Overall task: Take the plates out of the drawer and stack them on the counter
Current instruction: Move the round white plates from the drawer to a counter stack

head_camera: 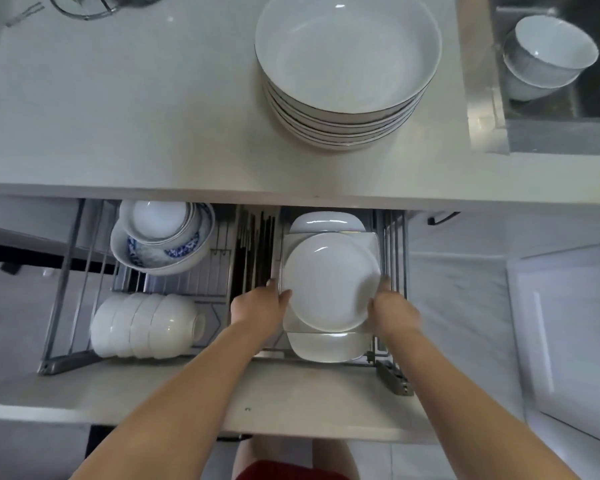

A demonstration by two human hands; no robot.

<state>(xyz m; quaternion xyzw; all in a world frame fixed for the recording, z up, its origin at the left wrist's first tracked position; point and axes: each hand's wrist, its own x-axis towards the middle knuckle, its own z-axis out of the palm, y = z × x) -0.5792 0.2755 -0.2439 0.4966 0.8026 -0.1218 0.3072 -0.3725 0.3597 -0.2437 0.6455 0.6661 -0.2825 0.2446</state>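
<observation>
Left hand [257,306] and right hand [392,308] grip opposite edges of the plate stack [329,282] in the drawer [222,386]. Step: lifting out. Next: level raise onto table [136,116] beside bowls [347,74].

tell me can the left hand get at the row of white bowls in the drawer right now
Probably not yet: the left hand grips the plate stack together with the right hand. The row of white bowls lies uncovered beside it, so once that grip is freed, yes.

A pale grey countertop [118,116] fills the upper view; right of it sits a steel sink [499,98], below it seemingly light floor tiles [465,306].
</observation>
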